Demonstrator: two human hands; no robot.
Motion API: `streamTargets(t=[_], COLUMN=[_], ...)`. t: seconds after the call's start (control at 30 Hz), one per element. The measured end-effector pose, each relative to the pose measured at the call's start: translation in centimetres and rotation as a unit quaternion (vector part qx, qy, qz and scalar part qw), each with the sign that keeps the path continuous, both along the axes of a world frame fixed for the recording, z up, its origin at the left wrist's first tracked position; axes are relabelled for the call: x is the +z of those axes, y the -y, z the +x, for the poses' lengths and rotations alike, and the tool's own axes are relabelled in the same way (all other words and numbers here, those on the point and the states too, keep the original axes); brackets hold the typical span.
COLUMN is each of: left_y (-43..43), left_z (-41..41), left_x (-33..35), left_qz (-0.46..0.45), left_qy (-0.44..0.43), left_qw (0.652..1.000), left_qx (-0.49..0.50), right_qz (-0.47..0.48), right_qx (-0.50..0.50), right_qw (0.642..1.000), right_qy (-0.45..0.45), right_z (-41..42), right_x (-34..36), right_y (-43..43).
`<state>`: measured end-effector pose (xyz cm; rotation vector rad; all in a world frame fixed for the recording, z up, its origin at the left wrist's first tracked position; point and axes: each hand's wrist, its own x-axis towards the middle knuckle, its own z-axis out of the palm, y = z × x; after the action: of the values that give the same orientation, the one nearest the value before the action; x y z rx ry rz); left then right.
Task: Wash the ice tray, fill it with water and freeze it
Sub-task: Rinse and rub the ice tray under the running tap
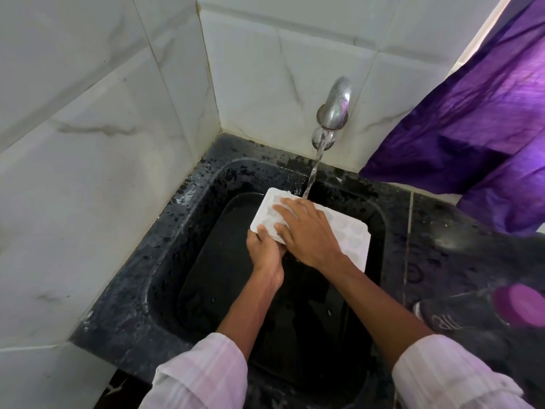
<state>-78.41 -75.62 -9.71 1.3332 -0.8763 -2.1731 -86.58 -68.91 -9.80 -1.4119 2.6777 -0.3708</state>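
- The left hand (264, 250) is gripping the ice tray's (352, 233) near-left corner, steadying it mid-frame under the tap (334, 109).
- The right hand (306, 231) is pressing flat, fingers spread, apparently rubbing compartments clean.

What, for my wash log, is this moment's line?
step: wash | ice tray: over sink, under running tap | left hand: grips tray edge | right hand: flat on tray

Pale lettering on the dark purple-capped container (460, 315), too blurred to read
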Motion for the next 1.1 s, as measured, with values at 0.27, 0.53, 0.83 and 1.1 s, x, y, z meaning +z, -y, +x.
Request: streamTargets(t=[0.27,0.53,0.83,1.1], left_y=[-0.6,-0.8,1.3,1.8], left_z=[0.4,0.6,0.9,1.1], left_x=[0.0,0.1,-0.2,0.1], left_qz=[-0.018,-0.002,-0.025,-0.010], left_qy=[-0.013,-0.014,0.001,-0.003], left_qw=[0.999,1.000,0.999,1.000], left_qx=[-0.027,-0.024,-0.025,-0.026], right_qz=[0.001,-0.029,-0.359,-0.446], right_qx=[-0.020,-0.040,-0.191,-0.342], right_qw=[1.000,0.998,0.898,0.686], right_qy=[-0.011,0.034,0.169,0.462], right_z=[-0.5,-0.5,-2.1,-9.8], right_x=[0.0,-0.4,0.9,7.8], right_y=[1.3,1.9,0.4,4.2])
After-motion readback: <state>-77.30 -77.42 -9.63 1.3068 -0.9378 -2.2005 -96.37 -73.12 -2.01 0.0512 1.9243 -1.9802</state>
